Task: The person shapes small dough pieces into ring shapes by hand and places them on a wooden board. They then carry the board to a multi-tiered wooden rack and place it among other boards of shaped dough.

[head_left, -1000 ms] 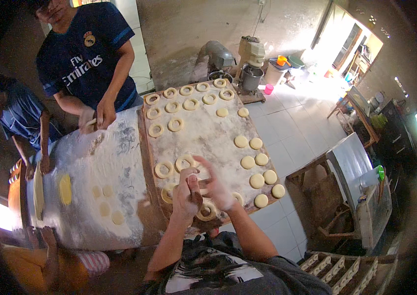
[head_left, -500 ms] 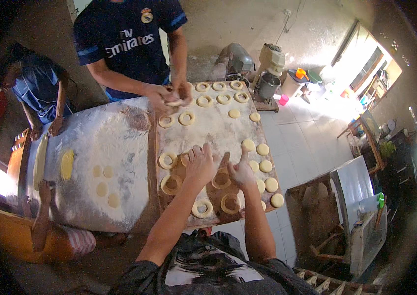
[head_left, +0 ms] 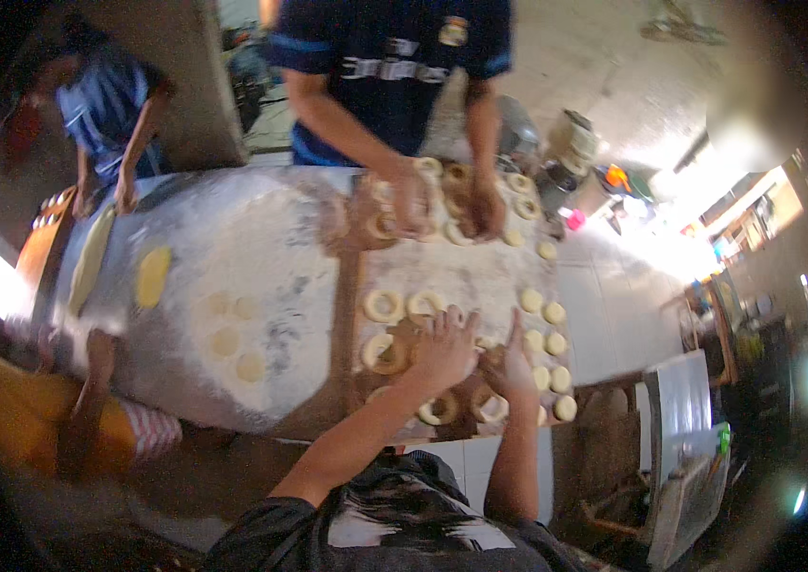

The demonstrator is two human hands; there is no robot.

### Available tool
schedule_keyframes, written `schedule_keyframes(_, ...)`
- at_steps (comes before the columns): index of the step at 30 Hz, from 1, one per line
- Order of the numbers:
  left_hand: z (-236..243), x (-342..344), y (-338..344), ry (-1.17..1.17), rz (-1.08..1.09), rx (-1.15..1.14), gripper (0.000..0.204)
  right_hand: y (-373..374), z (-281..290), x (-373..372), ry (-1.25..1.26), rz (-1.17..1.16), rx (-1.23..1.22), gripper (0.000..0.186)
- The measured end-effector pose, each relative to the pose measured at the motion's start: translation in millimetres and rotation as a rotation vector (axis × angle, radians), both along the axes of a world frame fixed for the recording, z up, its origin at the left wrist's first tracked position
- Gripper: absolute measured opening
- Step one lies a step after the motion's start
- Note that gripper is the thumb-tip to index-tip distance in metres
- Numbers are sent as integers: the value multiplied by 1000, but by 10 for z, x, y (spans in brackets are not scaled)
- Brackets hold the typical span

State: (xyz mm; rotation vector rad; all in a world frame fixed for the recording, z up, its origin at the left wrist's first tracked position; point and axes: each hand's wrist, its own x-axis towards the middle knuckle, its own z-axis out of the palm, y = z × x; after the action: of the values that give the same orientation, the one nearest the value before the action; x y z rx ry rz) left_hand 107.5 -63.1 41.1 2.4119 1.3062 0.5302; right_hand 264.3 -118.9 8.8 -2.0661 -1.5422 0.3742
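Note:
On a floured wooden board (head_left: pixel 444 269) lie several dough rings (head_left: pixel 384 305) and, along its right side, flat dough discs (head_left: pixel 554 312). My left hand (head_left: pixel 447 355) is over the near part of the board with fingers stretched out, among the rings. Just to its right, my right hand (head_left: pixel 509 367) has its index finger extended over the board; its other fingers are blurred and partly hidden. I see nothing held in either hand. A dough ring (head_left: pixel 490 407) lies below my hands, partly in shadow.
A co-worker (head_left: pixel 385 48) stands opposite. At left are a person in blue (head_left: pixel 108 114), another in yellow (head_left: pixel 89 429), and a floured steel top (head_left: pixel 204 229) with dough (head_left: pixel 94 262). Mixers (head_left: pixel 571 153) stand behind; a metal-topped table (head_left: pixel 680 400) is at right.
My hands have parted from their clasp and moved forward over the board. The co-worker opposite has lowered both hands onto the back rows of rings. The whole view has shifted and blurred.

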Motion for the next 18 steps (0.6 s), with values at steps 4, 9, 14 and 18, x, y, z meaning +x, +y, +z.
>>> schedule_keyframes(4, -15, -846, -71, -224, 106, -17, 53, 182, 771, -1074, -39, 49, -73, 77)
schedule_keyframes(9, -401, -2546, -411, -360, 460, -91, 36, 553, 545, -2759, 120, 629, -399, 39)
schedule_keyframes(14, -289, -3617, -570, -264, 819, -500, 28, 764, -379, -3708, -225, 765, -238, 33)
schedule_keyframes(18, -452, -3891, -552, -349, 768, -576, 24, 925, 59, -3956, -50, 862, -675, 30)
